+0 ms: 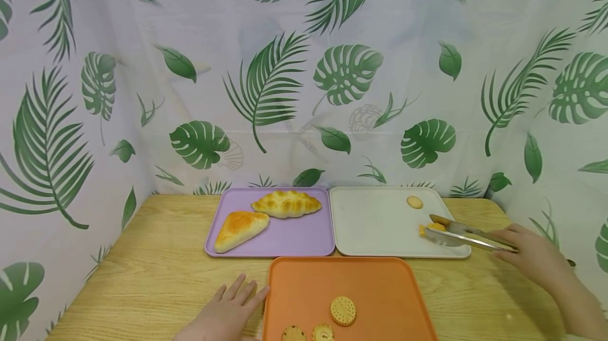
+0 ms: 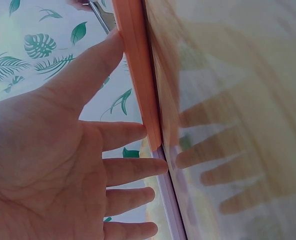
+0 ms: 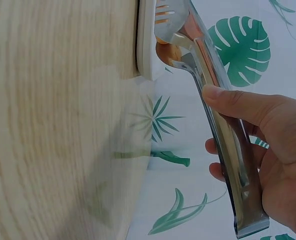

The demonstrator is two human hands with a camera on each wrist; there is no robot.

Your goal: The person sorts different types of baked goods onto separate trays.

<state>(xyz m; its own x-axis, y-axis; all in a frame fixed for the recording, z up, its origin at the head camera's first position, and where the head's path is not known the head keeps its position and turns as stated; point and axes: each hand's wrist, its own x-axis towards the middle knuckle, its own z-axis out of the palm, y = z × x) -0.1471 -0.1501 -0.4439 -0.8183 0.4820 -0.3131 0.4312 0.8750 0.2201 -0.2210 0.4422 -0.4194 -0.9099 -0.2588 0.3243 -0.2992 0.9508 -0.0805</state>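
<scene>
My right hand [image 1: 537,256] grips metal tongs [image 3: 223,125], thumb on one arm and fingers curled round the other. The tong heads are over the right side of the white tray [image 1: 370,230], around a small orange-yellow piece [image 1: 421,230]. The heads partly cover that piece, so its kind is unclear. A round tan biscuit [image 1: 415,202] lies behind it on the same tray. My left hand [image 1: 225,312] is spread with straight fingers, its fingertips at the left edge of the orange tray [image 1: 342,272]. It holds nothing.
A purple tray [image 1: 294,238] at the back left carries a braided bread loaf [image 1: 287,204] and a triangular bread [image 1: 240,231]. Several biscuits, one a round scalloped biscuit [image 1: 343,311], lie on the orange tray. Leaf-patterned cloth [image 1: 285,93] closes off the wooden table's back and sides.
</scene>
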